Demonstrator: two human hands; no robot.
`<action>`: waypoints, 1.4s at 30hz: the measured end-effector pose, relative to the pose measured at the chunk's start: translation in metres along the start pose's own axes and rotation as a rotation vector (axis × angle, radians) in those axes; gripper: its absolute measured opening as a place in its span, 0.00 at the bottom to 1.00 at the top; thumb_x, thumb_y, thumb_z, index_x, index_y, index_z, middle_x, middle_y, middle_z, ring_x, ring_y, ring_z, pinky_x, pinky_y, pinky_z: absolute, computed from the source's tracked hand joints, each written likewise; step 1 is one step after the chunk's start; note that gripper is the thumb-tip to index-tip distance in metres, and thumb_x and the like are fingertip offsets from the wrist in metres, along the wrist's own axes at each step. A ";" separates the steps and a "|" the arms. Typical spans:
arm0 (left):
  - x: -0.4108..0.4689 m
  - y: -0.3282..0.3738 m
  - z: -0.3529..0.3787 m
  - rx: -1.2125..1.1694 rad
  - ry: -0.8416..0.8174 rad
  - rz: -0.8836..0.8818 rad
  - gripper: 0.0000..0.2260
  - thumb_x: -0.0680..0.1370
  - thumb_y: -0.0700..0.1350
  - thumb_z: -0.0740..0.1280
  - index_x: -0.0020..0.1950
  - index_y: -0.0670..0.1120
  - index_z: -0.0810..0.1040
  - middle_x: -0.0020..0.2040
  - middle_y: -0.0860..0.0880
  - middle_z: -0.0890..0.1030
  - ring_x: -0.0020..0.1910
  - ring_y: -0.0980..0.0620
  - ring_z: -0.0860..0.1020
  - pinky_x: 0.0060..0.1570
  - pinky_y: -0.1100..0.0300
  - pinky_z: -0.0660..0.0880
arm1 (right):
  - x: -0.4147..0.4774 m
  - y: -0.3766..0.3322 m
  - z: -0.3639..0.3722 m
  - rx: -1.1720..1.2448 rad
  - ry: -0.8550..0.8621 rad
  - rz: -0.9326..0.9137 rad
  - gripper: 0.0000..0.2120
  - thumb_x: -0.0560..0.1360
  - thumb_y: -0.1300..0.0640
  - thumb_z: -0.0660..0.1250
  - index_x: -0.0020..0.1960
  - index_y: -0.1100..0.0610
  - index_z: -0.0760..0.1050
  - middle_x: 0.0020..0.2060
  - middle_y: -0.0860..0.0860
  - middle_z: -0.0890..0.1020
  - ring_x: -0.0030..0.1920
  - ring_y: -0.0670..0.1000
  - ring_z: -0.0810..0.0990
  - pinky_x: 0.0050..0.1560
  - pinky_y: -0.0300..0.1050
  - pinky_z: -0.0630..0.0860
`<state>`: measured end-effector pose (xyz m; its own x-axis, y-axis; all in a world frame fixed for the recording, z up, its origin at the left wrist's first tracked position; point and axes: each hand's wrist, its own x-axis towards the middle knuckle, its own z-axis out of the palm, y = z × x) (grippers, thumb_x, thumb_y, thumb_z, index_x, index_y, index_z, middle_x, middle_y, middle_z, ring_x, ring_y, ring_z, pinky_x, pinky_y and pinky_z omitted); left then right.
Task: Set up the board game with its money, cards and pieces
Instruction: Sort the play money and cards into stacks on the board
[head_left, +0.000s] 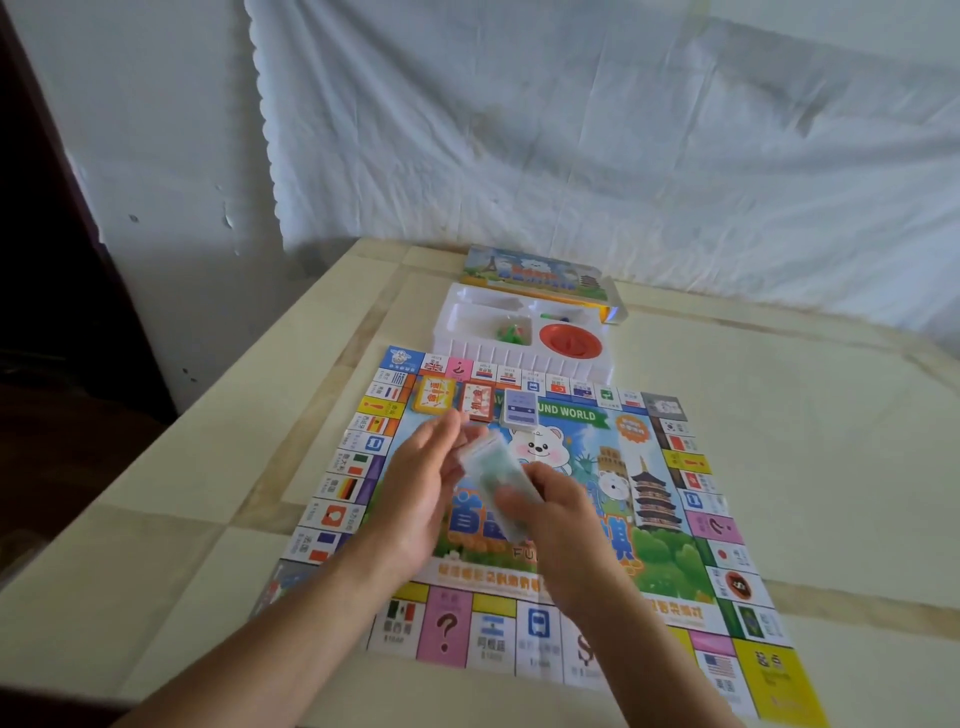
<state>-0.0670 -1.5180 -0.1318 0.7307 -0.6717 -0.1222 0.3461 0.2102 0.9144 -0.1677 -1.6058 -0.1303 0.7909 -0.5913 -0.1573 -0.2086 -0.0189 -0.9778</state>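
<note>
Head view: your right hand (550, 519) grips the near end of the blurred money pack (485, 462) above the middle of the board (670, 551). Your left hand (421, 488) is straight-fingered beside it. I judge this the money step; next, separate the notes carefully.

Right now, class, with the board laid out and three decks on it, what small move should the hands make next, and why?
Probably pinch the far end of the money bundle with the left hand and pull its wrapper open. The right hand grips the bundle over the board, it seems sealed in clear wrap, and the three card decks are already placed.
</note>
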 end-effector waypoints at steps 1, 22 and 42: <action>0.003 0.003 -0.003 -0.153 -0.055 -0.031 0.16 0.75 0.55 0.65 0.51 0.44 0.79 0.51 0.43 0.80 0.50 0.47 0.77 0.57 0.52 0.70 | 0.001 -0.005 0.000 0.273 -0.012 0.081 0.06 0.76 0.62 0.65 0.52 0.60 0.77 0.43 0.55 0.80 0.42 0.51 0.76 0.40 0.41 0.73; 0.048 0.001 -0.018 -0.088 -0.331 -0.367 0.25 0.72 0.46 0.72 0.64 0.34 0.73 0.53 0.36 0.78 0.48 0.42 0.79 0.46 0.52 0.79 | 0.043 -0.007 -0.012 0.110 -0.114 -0.087 0.09 0.74 0.62 0.67 0.53 0.60 0.80 0.47 0.60 0.83 0.50 0.60 0.81 0.55 0.56 0.77; 0.052 0.011 -0.028 -0.187 -0.413 -0.394 0.30 0.67 0.44 0.76 0.66 0.38 0.73 0.61 0.32 0.76 0.55 0.37 0.78 0.56 0.41 0.75 | 0.043 -0.015 -0.017 0.540 -0.162 0.133 0.07 0.73 0.67 0.63 0.46 0.68 0.78 0.38 0.60 0.83 0.35 0.53 0.83 0.32 0.41 0.79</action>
<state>-0.0082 -1.5307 -0.1393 0.2502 -0.9371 -0.2435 0.6693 -0.0143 0.7429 -0.1407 -1.6449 -0.1204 0.8648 -0.4286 -0.2614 -0.0227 0.4867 -0.8733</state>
